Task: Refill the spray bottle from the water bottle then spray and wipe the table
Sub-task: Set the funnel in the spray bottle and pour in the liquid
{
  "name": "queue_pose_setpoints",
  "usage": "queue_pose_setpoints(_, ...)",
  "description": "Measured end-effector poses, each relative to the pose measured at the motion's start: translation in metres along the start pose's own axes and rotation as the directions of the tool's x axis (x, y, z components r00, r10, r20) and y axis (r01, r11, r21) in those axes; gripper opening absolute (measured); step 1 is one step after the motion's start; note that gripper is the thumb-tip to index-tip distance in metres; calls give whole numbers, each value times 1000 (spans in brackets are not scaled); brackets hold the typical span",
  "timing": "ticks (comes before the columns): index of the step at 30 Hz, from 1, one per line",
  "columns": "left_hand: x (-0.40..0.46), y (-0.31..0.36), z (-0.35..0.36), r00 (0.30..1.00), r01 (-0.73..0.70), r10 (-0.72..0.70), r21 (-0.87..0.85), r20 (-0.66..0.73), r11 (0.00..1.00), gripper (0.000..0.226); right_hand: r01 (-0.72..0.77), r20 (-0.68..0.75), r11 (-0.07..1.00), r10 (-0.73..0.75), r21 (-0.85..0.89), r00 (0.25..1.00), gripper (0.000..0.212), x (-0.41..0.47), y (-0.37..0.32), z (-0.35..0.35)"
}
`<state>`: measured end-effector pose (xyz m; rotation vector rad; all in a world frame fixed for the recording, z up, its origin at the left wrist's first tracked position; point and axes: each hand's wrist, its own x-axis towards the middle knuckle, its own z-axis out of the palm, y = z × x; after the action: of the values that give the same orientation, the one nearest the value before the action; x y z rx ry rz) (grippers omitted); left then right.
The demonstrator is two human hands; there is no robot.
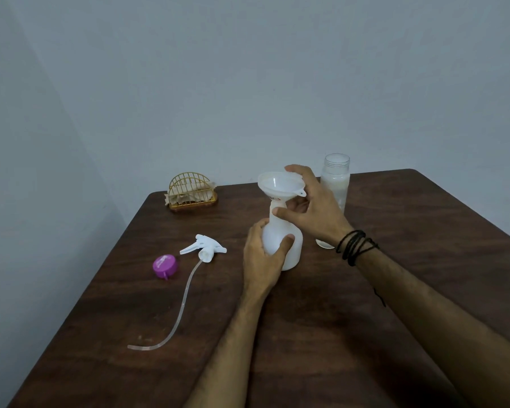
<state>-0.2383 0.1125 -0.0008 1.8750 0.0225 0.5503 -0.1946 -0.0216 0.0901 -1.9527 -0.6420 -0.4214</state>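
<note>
A white spray bottle (289, 248) stands upright, without its head, in the middle of the brown table (306, 319). My left hand (265, 260) grips its body from the left. A white funnel (277, 184) sits in the bottle's neck. My right hand (312, 207) curls round the funnel's right side, with a finger on the rim and the thumb in front of the neck. The clear water bottle (336, 181) stands uncapped just behind my right hand, partly hidden by it. The white spray head with its long tube (203, 248) lies to the left.
A purple cap (165, 266) lies left of the spray head. A gold wire napkin holder (192, 192) with napkins stands at the table's far left corner, near the wall. The table's left edge runs close to the tube's end.
</note>
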Motion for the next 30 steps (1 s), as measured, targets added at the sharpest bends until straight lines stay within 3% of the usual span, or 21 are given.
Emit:
queue_pose_setpoints(4, -2, 2, -2, 1000, -15, 15, 2, -11, 1000, 76, 40, -92, 996, -47, -76, 995, 102, -15, 2, -6)
queue_pose_setpoints(8, 0, 11, -5, 999, 5, -11, -119, -47, 993, 92, 167, -390, 985, -172, -49, 904, 83, -39, 3, -22)
queue_pose_setpoints(11, 11, 30, -9, 995, -36, 12, -248, -95, 968, 108, 46, -545, 999, -24, 27, 838, 81, -39, 17, -40)
queue_pose_setpoints(14, 28, 54, -12, 993, -102, 84, -258, -81, 961, 120, -179, -461, 981, 195, 80, 865, 98, -31, 33, -53)
queue_pose_setpoints(17, 40, 71, -13, 989, -149, 150, -210, -12, 966, 132, -231, -284, 972, 230, 29, 931, 110, -24, 41, -55)
queue_pose_setpoints(21, 43, 77, -8, 982, -183, 188, -120, 33, 976, 124, -231, -185, 972, 233, 28, 955, 97, -13, 43, -46)
queue_pose_setpoints(26, 41, 79, -2, 987, -146, 129, -193, -94, 970, 93, -221, -228, 975, 217, 9, 949, 62, -2, 47, -34)
queue_pose_setpoints(30, 38, 78, -2, 981, -151, 123, -189, -150, 970, 86, -172, -238, 985, 168, 4, 956, 57, -5, 46, -31)
